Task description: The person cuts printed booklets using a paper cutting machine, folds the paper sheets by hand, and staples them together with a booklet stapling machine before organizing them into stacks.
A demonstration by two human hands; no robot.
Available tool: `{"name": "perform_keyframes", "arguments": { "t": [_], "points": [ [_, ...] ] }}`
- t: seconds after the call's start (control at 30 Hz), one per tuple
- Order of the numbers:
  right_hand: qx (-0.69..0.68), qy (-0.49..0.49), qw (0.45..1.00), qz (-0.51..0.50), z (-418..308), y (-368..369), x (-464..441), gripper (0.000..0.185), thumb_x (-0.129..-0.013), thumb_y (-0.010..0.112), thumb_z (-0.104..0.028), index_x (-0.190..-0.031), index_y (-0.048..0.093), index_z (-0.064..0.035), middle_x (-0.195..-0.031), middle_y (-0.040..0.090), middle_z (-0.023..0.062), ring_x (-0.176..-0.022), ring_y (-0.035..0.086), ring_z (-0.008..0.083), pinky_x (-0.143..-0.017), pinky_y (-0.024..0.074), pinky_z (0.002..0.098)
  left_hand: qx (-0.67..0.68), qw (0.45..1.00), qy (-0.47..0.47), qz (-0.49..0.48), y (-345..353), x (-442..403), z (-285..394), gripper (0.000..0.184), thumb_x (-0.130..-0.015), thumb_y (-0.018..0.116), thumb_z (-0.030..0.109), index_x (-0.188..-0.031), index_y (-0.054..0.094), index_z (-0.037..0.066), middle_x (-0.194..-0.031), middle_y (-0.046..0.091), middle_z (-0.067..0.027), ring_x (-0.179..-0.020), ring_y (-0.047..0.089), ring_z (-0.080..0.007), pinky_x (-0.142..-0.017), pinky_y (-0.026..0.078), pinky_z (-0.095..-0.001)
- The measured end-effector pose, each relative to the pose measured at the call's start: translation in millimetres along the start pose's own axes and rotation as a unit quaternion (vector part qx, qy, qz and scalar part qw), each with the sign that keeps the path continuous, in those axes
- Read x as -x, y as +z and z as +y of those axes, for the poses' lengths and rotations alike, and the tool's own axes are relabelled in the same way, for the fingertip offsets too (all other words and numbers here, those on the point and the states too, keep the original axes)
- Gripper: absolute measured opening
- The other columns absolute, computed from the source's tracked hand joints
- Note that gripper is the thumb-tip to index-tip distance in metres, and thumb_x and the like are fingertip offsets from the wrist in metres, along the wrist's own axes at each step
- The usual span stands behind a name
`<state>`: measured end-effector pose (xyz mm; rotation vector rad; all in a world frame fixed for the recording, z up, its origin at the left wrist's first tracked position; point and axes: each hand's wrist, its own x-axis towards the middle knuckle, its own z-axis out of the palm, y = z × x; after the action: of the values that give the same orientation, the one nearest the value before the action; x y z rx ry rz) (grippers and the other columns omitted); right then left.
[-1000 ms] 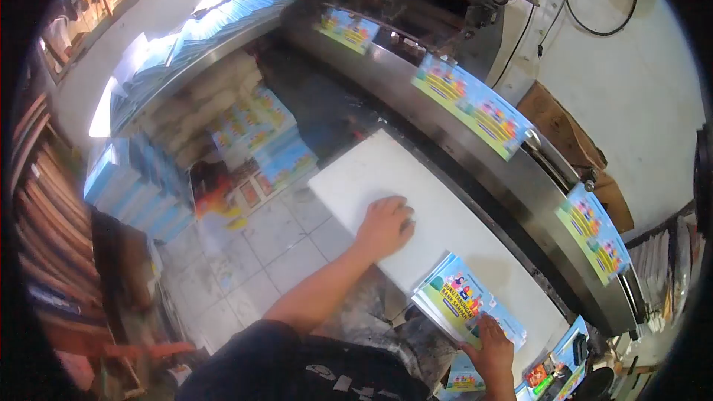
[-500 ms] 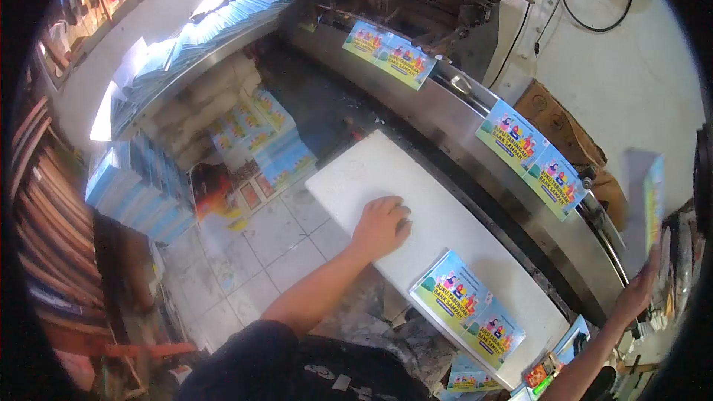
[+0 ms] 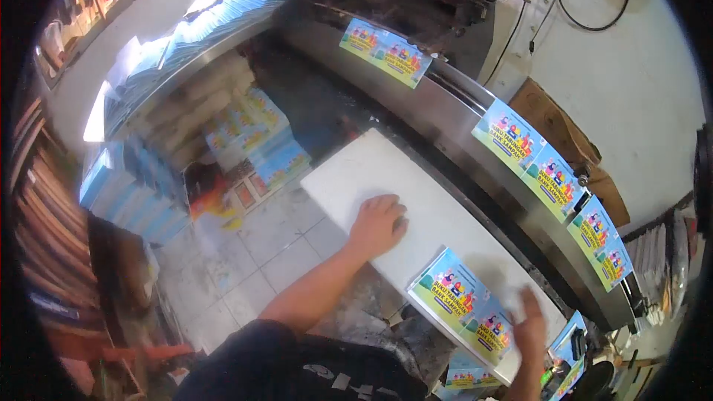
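My left hand point(image 3: 377, 226) rests palm down on the left part of a white board point(image 3: 356, 163), fingers loosely bent and holding nothing. On the near edge of that board lies a stack of printed booklet covers point(image 3: 460, 304), blue and yellow with cartoon figures. My right hand point(image 3: 530, 330), somewhat blurred, is just over the stack's right end with its fingers apart. Whether it touches the top sheet I cannot tell. Along the metal rail of the machine point(image 3: 445, 111) sit three printed sheets: a far one point(image 3: 385, 52), a middle one point(image 3: 527, 157) and a near right one point(image 3: 601, 242).
A shelf of overlapping light-blue papers point(image 3: 200, 33) runs along the upper left. Below it stand bundled booklets point(image 3: 137, 189) and printed stacks point(image 3: 260, 137) on the tiled floor point(image 3: 278, 267). Brown cardboard point(image 3: 553, 115) leans behind the rail. Small items point(image 3: 568, 353) crowd the lower right.
The sheet that my right hand held up at the right now sits on the rail's near right end. My right hand has come back left to the stack. The left hand stays on the board.
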<state>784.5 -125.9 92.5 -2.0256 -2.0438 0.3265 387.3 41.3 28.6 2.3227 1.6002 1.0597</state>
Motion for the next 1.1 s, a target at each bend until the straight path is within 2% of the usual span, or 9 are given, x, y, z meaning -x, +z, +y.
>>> {"name": "perform_keyframes", "arguments": {
  "t": [0.13,0.23,0.37,0.43,0.6,0.8,0.93,1.03,1.1],
  "points": [
    [0.139,-0.095,0.981,-0.096,-73.5,40.1,41.9,0.079,-0.076,0.075,-0.048,-0.140,0.049,-0.0091,-0.151,0.038,0.0195,-0.140,0.032,0.0429,-0.113,0.0293,0.0528,0.003,1.000,-0.007,0.001,-0.2,-0.6,2.1,0.028,-0.084,0.066,0.027,-0.106,0.067,0.010,-0.124,0.057,-0.0097,-0.119,0.051,-0.0296,-0.100,0.038,-0.0448],
    [0.090,-0.104,0.987,-0.080,-68.8,44.1,53.5,0.067,-0.074,0.079,-0.035,-0.129,0.057,-0.0051,-0.145,0.043,0.0230,-0.136,0.038,0.0441,-0.109,0.0357,0.0498,0.001,1.000,-0.008,0.009,11.0,-3.1,1.2,0.028,-0.084,0.066,0.027,-0.107,0.067,0.011,-0.124,0.057,-0.0096,-0.119,0.051,-0.0296,-0.100,0.038,-0.0449],
    [0.091,-0.111,0.988,-0.053,-64.2,46.0,52.1,0.073,-0.077,0.075,-0.045,-0.135,0.052,-0.0071,-0.145,0.046,0.0201,-0.131,0.045,0.0416,-0.105,0.0403,0.0485,-0.008,1.000,-0.004,0.000,5.2,-2.2,0.0,0.028,-0.084,0.066,0.027,-0.107,0.067,0.011,-0.123,0.057,-0.0095,-0.118,0.051,-0.0295,-0.100,0.038,-0.0450],
    [-0.020,-0.045,0.997,-0.062,-71.5,29.3,40.1,0.045,-0.081,0.072,-0.032,-0.117,0.064,-0.0054,-0.118,0.064,0.0212,-0.112,0.061,0.0355,-0.092,0.0498,0.0416,-0.003,1.000,-0.004,0.007,6.0,-1.0,-3.2,0.028,-0.084,0.066,0.028,-0.107,0.067,0.011,-0.123,0.057,-0.0094,-0.118,0.051,-0.0293,-0.100,0.038,-0.0450],
    [-0.007,0.083,0.996,-0.036,-39.2,-55.0,-7.4,0.024,-0.085,0.063,-0.020,-0.096,0.069,0.0003,-0.086,0.067,0.0241,-0.086,0.065,0.0413,-0.078,0.0493,0.0471,0.001,1.000,-0.005,0.006,4.6,-3.1,0.4,0.029,-0.084,0.067,0.028,-0.107,0.067,0.011,-0.123,0.057,-0.0090,-0.119,0.051,-0.0288,-0.100,0.038,-0.0449],
    [0.222,0.064,0.865,0.446,140.1,-171.0,-65.7,0.047,-0.085,0.047,0.007,-0.130,0.057,-0.0014,-0.124,0.064,0.0188,-0.115,0.061,0.0340,-0.099,0.0462,0.0401,-0.002,1.000,-0.006,0.004,2.6,-2.1,-1.6,0.029,-0.083,0.067,0.027,-0.107,0.067,0.011,-0.123,0.057,-0.0093,-0.119,0.051,-0.0289,-0.100,0.038,-0.0451],
    [0.249,-0.053,0.830,0.496,134.1,-183.5,-100.9,0.051,-0.085,0.043,0.010,-0.133,0.056,-0.0031,-0.131,0.060,0.0172,-0.126,0.054,0.0323,-0.106,0.0414,0.0396,0.003,1.000,-0.008,0.002,-1.1,-1.7,2.0,0.029,-0.084,0.067,0.027,-0.107,0.067,0.010,-0.123,0.057,-0.0098,-0.118,0.051,-0.0290,-0.099,0.039,-0.0451],
    [0.042,-0.001,0.939,0.340,183.3,-121.5,-107.8,0.045,-0.091,0.043,0.004,-0.133,0.056,-0.0033,-0.143,0.051,0.0149,-0.130,0.050,0.0311,-0.109,0.0378,0.0394,-0.001,1.000,-0.007,0.006,-0.2,0.2,0.7,0.028,-0.084,0.067,0.027,-0.107,0.066,0.011,-0.123,0.057,-0.0100,-0.118,0.051,-0.0293,-0.099,0.039,-0.0452],
    [0.192,-0.046,0.935,0.294,183.0,-96.4,-93.1,0.047,-0.086,0.046,0.004,-0.130,0.059,-0.0058,-0.138,0.055,0.0154,-0.125,0.053,0.0330,-0.104,0.0414,0.0410,-0.004,1.000,-0.005,0.012,2.5,-0.7,-1.2,0.028,-0.084,0.067,0.027,-0.107,0.066,0.011,-0.123,0.057,-0.0100,-0.118,0.051,-0.0296,-0.099,0.039,-0.0453]
  ]
}}
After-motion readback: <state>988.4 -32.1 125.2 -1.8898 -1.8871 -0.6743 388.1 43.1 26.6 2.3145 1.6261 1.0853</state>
